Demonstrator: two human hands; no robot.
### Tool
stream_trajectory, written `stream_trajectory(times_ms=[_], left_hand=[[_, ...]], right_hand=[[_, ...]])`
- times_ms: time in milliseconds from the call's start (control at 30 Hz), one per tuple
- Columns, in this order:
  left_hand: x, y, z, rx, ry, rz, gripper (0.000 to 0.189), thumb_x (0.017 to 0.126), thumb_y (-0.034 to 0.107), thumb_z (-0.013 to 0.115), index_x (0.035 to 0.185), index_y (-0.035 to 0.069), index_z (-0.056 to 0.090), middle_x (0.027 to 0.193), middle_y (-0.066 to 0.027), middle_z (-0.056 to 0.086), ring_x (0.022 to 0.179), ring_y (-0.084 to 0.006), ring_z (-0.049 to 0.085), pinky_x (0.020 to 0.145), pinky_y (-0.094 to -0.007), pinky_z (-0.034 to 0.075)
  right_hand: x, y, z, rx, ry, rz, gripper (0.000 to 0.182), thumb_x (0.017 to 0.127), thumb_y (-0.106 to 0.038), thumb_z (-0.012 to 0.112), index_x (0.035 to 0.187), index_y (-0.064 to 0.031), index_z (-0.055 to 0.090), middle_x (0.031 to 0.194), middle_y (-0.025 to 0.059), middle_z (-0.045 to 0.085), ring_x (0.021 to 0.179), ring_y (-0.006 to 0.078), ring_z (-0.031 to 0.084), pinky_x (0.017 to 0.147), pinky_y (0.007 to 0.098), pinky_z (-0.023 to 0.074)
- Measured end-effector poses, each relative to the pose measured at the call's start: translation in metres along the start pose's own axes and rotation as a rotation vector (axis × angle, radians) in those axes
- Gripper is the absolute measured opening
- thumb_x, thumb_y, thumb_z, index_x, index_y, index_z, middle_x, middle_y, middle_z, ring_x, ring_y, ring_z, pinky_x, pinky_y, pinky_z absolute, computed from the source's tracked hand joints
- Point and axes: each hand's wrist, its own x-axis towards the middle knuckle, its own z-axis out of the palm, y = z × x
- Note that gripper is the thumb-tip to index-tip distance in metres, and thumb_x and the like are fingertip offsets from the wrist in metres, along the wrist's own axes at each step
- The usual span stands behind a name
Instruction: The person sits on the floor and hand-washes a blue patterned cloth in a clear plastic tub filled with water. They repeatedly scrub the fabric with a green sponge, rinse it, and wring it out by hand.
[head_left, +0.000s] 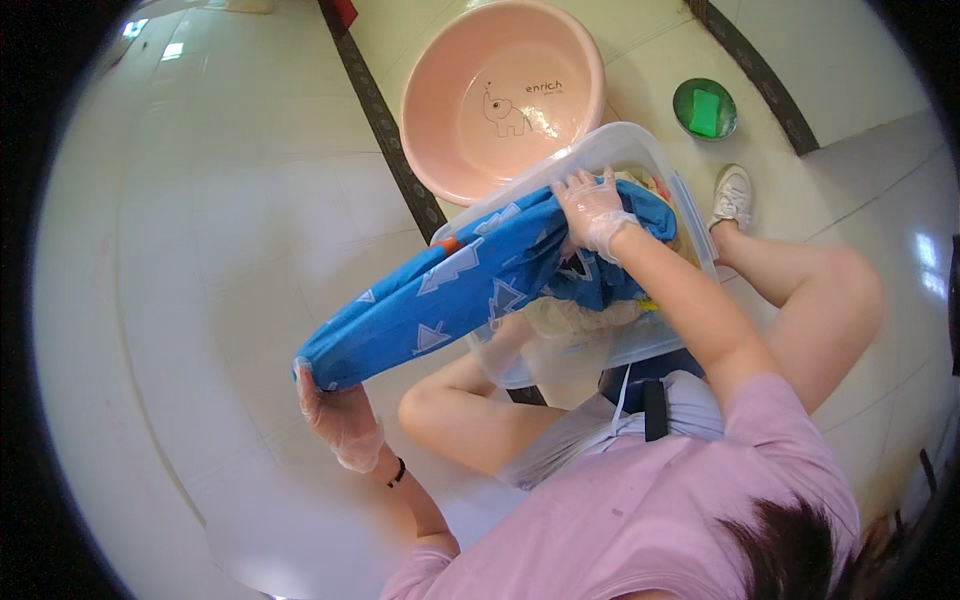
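Note:
A blue cloth (457, 281) with white and grey tree shapes is stretched slantwise between my two hands. My left hand (337, 416), in a clear plastic glove, pinches its far left end out over the floor. Also gloved, my right hand (592, 210) grips the cloth's bunched part above a clear plastic tub (637, 139). The cloth hides part of that hand's thumb. Inside the tub, the rest of the blue cloth lies over cream-coloured cloth (585, 319). The tub sits between my bent legs.
Just beyond the tub is a pink plastic basin (502, 67) with an elephant drawing and printed writing. To its right, a green soap bar (704, 112) rests in a small round bowl (680, 112). A dark tile strip (375, 105) crosses the pale floor near my right shoe (731, 196).

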Motion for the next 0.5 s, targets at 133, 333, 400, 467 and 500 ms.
stream_trajectory(times_ms=[133, 333, 400, 467, 500], left_hand=[[0.001, -0.008, -0.024, 0.009, -0.119, 0.104, 0.023, 0.087, 0.020, 0.059, 0.102, 0.003, 0.060, 0.106, -0.0090, 0.062, 0.101, -0.0198, 0.057, 0.091, -0.0360, 0.043], [0.010, -0.068, -0.047, 0.399, -0.053, 0.003, 0.027, 0.083, 0.019, 0.065, 0.103, 0.002, 0.060, 0.099, -0.0066, 0.062, 0.092, -0.0139, 0.056, 0.086, -0.0300, 0.043], [0.010, -0.103, -0.049, 0.517, -0.159, -0.240, 0.036, 0.079, 0.023, 0.070, 0.106, 0.002, 0.061, 0.096, -0.0048, 0.063, 0.087, -0.0152, 0.057, 0.083, -0.0308, 0.044], [0.023, -0.159, -0.088, 0.757, -0.234, -0.510, 0.058, 0.069, 0.027, 0.077, 0.114, -0.004, 0.056, 0.102, -0.0106, 0.063, 0.094, -0.0224, 0.059, 0.084, -0.0327, 0.045], [0.032, -0.176, -0.088, 1.291, -0.409, -0.647, 0.075, 0.065, 0.028, 0.081, 0.122, -0.006, 0.047, 0.111, -0.0187, 0.059, 0.100, -0.0288, 0.059, 0.085, -0.0340, 0.046]], right_hand=[[-0.004, 0.023, 0.015, 0.145, -0.185, 0.219, 0.036, 0.068, -0.024, 0.075, 0.096, -0.0068, 0.060, 0.095, 0.0144, 0.066, 0.095, 0.0307, 0.062, 0.087, 0.0427, 0.0424], [-0.073, -0.019, -0.101, 0.653, 0.093, -0.034, 0.027, 0.067, -0.013, 0.074, 0.090, -0.0024, 0.065, 0.085, 0.0127, 0.067, 0.082, 0.0232, 0.064, 0.076, 0.0319, 0.0485], [-0.088, -0.040, -0.146, 0.951, 0.134, -0.123, 0.027, 0.068, -0.010, 0.074, 0.092, -0.0009, 0.065, 0.082, 0.0077, 0.067, 0.077, 0.0156, 0.063, 0.075, 0.0289, 0.0489], [-0.094, -0.060, -0.179, 1.112, 0.183, -0.145, 0.028, 0.066, -0.008, 0.075, 0.091, -0.0004, 0.065, 0.080, 0.0036, 0.066, 0.074, 0.0109, 0.060, 0.072, 0.0262, 0.0483], [-0.094, -0.067, -0.189, 1.184, 0.216, -0.137, 0.029, 0.065, -0.007, 0.075, 0.091, -0.0001, 0.065, 0.078, 0.0015, 0.065, 0.073, 0.0086, 0.058, 0.070, 0.0248, 0.0480]])
